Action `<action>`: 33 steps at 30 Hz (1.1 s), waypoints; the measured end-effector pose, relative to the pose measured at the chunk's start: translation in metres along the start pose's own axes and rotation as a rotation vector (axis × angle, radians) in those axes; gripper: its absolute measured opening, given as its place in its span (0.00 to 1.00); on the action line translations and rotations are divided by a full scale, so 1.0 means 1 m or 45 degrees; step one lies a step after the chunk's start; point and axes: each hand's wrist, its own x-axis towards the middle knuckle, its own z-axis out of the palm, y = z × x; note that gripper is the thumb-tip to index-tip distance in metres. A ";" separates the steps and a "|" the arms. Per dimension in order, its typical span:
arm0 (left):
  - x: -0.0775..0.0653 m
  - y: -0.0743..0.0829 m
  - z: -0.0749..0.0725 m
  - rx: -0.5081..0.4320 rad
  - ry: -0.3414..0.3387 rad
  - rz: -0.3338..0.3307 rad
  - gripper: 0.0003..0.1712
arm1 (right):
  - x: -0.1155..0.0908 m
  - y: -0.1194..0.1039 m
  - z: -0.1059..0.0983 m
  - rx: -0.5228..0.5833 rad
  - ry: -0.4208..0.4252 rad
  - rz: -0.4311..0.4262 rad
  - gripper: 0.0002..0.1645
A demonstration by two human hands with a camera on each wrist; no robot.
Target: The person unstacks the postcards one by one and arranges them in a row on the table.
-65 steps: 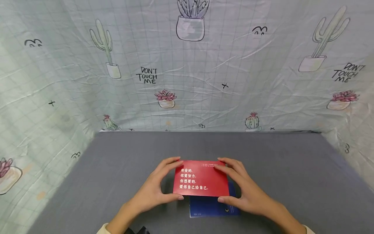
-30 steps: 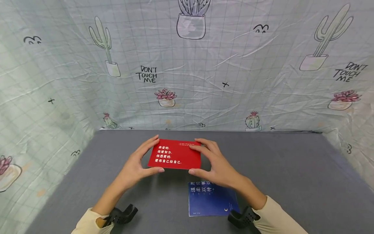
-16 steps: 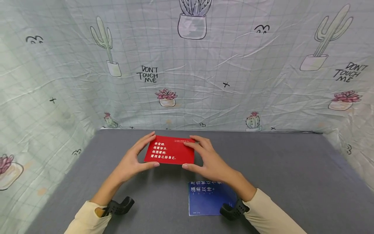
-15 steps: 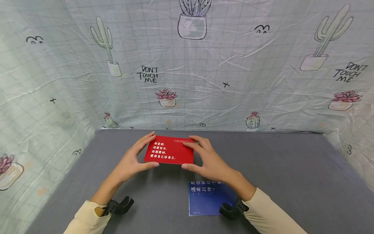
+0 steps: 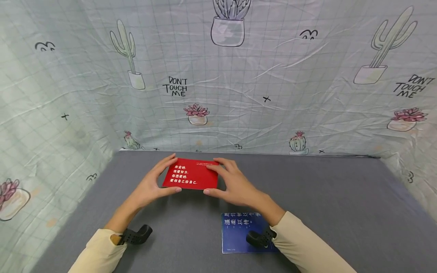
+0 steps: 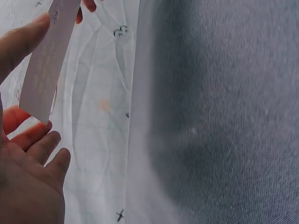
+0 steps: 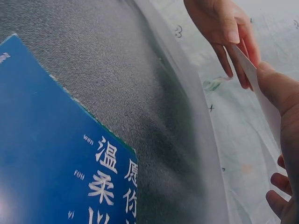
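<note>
A red card with white Chinese writing hangs above the grey table, tilted, its printed face up. My left hand holds its left end, thumb at the near edge and fingers at the far edge. At the right end my right hand grips it the same way. In the left wrist view the card's pale underside carries faint print. A blue booklet or stack of cards with white writing lies flat on the table, partly covered by the right forearm and its wrist camera.
Black wrist cameras sit on both wrists, the left camera over the grey table. A pale cloth with cactus drawings hangs behind the table and along its sides.
Both hands have lifted the red card off the blue one and carried it left and away from the body. Over the last half second it has drifted slightly further left.
</note>
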 end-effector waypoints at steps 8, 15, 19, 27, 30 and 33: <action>0.007 -0.014 -0.007 0.093 0.000 -0.052 0.52 | 0.013 0.003 0.011 -0.012 -0.027 0.015 0.46; 0.011 -0.020 -0.011 0.193 -0.015 -0.074 0.52 | 0.020 0.008 0.019 -0.036 -0.044 -0.001 0.45; 0.013 -0.025 -0.013 0.215 -0.023 -0.062 0.52 | 0.025 0.011 0.024 -0.034 -0.072 0.011 0.45; 0.015 -0.041 -0.014 0.248 -0.029 -0.039 0.50 | 0.034 0.014 0.035 -0.027 -0.093 0.016 0.43; 0.016 -0.047 -0.015 0.272 -0.029 -0.061 0.51 | 0.037 0.014 0.040 -0.033 -0.104 0.014 0.43; 0.016 -0.052 -0.016 0.297 -0.043 -0.107 0.51 | 0.040 0.015 0.046 -0.040 -0.121 0.019 0.42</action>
